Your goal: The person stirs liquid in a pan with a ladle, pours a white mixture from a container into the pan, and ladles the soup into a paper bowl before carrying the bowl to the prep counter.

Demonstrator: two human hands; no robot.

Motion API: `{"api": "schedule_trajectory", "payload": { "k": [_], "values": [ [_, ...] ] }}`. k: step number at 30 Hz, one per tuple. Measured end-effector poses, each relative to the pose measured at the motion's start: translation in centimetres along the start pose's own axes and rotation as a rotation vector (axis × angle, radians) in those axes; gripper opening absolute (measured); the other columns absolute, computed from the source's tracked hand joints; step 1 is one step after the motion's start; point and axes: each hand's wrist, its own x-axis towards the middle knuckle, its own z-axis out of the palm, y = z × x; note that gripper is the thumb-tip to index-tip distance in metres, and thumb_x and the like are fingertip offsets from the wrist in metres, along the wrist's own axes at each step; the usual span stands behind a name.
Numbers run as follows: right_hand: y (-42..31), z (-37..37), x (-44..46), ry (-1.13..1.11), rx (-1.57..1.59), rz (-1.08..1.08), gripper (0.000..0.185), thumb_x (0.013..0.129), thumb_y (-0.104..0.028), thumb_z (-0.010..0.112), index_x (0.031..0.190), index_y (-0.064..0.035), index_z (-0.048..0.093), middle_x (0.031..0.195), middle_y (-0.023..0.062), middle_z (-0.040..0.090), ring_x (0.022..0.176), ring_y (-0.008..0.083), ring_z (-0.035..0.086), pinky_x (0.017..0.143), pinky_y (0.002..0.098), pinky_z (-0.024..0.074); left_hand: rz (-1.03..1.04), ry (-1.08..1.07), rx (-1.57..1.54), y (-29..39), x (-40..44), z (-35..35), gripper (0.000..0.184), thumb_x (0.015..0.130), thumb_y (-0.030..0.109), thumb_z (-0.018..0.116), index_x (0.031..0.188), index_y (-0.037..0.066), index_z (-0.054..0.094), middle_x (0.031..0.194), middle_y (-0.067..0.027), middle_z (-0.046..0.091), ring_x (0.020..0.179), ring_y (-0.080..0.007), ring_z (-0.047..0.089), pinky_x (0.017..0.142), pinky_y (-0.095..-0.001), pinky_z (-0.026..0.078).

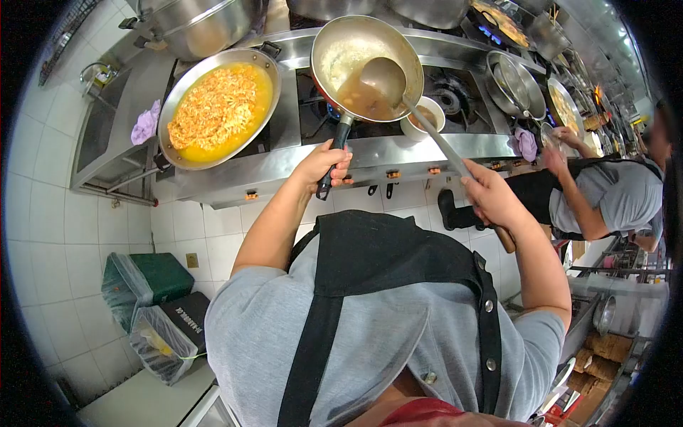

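Observation:
My left hand (324, 166) is wrapped round the black handle of a frying pan (370, 32) that sits over a burner of the stove. Brownish liquid with small pieces lies in the lower part of the pan, and pale white stuff coats its upper left. A long-handled ladle (435, 135) is in my right hand (489, 191). The round bowl of the ladle rests in or just above the liquid; which of the two I cannot tell. Beside the pan's lower right edge stands a small white bowl (437, 116) with brown contents, partly behind the ladle's handle.
A wide pan (168, 146) of orange food in yellow liquid stands to the left, near a purple cloth (146, 123). Large pots (203, 28) line the back. Metal bowls (516, 85) are on the right burners. A co-worker (605, 196) stands at the right. Bins (153, 277) are at lower left.

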Motion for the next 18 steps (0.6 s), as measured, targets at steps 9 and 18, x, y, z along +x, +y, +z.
{"api": "schedule_trajectory", "payload": {
  "k": [9,18],
  "values": [
    [-2.8,1.3,0.3,-0.341,0.911,0.282,0.031,0.09,-0.024,0.042,0.116,-0.0075,0.044,0.065,-0.0026,0.042,0.039,0.0026,0.032,0.03,0.0167,0.0277,-0.03,0.03,0.054,-0.5,-0.3,1.0,0.02,0.079,0.01,0.055,0.084,0.012,0.037,0.057,0.0025,0.041,0.04,-0.0055,0.039,0.033,-0.0224,0.035],
    [-3.6,-0.5,0.4,-0.535,1.45,0.123,0.028,0.092,-0.019,0.039,0.115,-0.0041,0.042,0.068,-0.001,0.04,0.039,0.0018,0.034,0.025,0.0157,0.0308,-0.049,-0.108,-0.174,-0.8,-0.6,-0.1,0.013,0.081,0.01,0.052,0.083,0.012,0.04,0.056,0.0046,0.038,0.04,-0.0014,0.036,0.032,-0.018,0.031]
  ]
}}
